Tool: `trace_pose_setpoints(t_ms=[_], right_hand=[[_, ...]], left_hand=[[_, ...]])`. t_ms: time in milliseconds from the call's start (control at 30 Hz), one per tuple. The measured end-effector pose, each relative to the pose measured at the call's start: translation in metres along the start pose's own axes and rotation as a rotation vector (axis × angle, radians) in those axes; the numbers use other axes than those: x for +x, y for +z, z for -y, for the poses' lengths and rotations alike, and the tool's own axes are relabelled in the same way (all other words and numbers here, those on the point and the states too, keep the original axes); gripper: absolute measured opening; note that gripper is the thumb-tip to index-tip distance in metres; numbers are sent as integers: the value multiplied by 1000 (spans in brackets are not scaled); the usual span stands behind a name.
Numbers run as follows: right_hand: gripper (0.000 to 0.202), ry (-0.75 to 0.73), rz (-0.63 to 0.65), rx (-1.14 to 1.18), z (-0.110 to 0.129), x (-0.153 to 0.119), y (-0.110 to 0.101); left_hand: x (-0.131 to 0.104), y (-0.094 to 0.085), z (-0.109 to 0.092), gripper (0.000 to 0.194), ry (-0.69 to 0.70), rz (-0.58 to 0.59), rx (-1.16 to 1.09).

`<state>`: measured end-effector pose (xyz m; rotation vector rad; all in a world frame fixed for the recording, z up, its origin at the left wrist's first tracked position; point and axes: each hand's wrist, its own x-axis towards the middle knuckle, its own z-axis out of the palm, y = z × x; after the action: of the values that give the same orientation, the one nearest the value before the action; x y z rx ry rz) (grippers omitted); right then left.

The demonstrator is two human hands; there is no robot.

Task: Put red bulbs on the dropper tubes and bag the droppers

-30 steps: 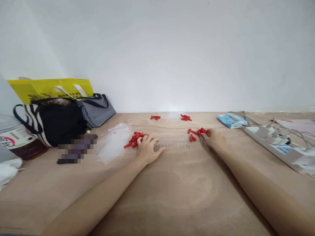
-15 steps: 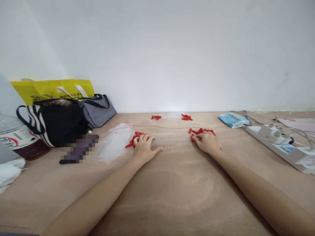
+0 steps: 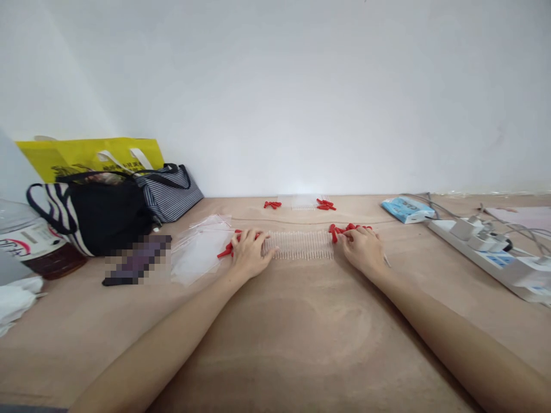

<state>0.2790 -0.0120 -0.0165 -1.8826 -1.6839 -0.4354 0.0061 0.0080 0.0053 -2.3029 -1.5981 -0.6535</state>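
A row of thin, whitish see-through sticks (image 3: pixel 303 245) lies side by side on the table between my hands. My left hand (image 3: pixel 250 254) rests at its left end, fingers spread and bent, thumb reaching along the near edge. Small red club-shaped pieces (image 3: pixel 224 251) lie beside and partly under those fingers. At the right end, my right hand (image 3: pixel 365 248) is closed, its thumb and fingertips drawn together beside another cluster of red pieces (image 3: pixel 336 232). What its fingers hold, if anything, is hidden. Clear flat plastic bags (image 3: pixel 196 255) lie left of my left hand.
Near the wall sit a clear bag (image 3: pixel 303 202) and two small red heaps. On the left are bags (image 3: pixel 107 215), a bottle (image 3: pixel 47 246) and a blurred dark flat object (image 3: pixel 140 261). A blue packet (image 3: pixel 407 209) and power strip (image 3: pixel 486 252) with cables stand right.
My left hand has shifted slightly left, its thumb drawn back from the row's near edge. My right hand's fingertips have moved a little right, away from a red piece at the row's end.
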Motion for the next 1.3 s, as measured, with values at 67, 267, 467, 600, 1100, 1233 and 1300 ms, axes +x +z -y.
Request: trace_pose_setpoints(t_ms=[67,267,467,600,1100,1233,1300], right_hand=[[26,-75,-58,63,7,-6,-6],[23,-307,-8,191,31,-26,-16],[23,-387,76,265,37,-30,-16],[25,-383,126,253,36,-30,-14],[26,-321,195,260,32,-26,-12],[25,-320,200,250,32,-26,-11],[25,-323,189,237,32,-26,-11]], left_hand=[[13,-1,5,28,-68,29,45],[59,8,17,43,-198,400,80],[80,13,18,54,-169,564,53],[82,12,16,47,-164,599,23],[77,11,16,36,-78,565,-26],[75,11,14,31,-27,518,-17],[74,11,14,30,2,492,-14]])
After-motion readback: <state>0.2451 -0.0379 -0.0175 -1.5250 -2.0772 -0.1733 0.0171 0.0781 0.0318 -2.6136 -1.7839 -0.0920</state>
